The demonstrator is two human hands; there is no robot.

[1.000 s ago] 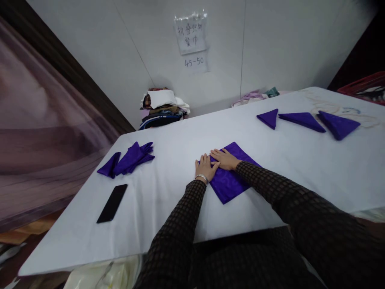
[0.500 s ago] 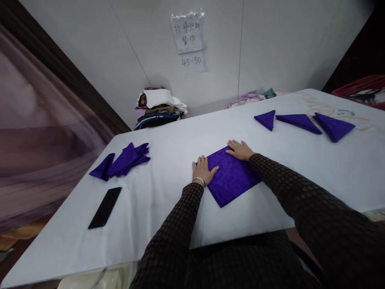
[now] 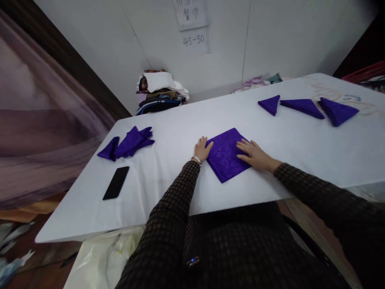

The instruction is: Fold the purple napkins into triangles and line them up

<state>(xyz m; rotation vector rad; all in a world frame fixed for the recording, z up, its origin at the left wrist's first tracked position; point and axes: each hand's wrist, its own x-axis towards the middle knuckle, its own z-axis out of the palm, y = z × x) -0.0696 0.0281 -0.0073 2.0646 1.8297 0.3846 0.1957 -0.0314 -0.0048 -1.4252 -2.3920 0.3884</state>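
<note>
A purple patterned napkin (image 3: 224, 154), folded into a square, lies on the white table (image 3: 168, 176) in front of me. My left hand (image 3: 203, 148) rests flat on the napkin's left corner with fingers stretched out. At the napkin's right edge my right hand (image 3: 255, 154) lies flat, its fingers spread over the cloth. Neither hand grips anything.
Three folded purple triangles (image 3: 302, 107) lie in a row at the far right. A loose pile of purple napkins (image 3: 128, 142) sits at the left, with a black phone (image 3: 116, 182) nearer the table edge. Stacked fabrics (image 3: 161, 92) stand by the wall.
My right hand has slid from the napkin's left part, across its top, to its right edge. The left hand has stayed at the left corner. The view has tilted down a little.
</note>
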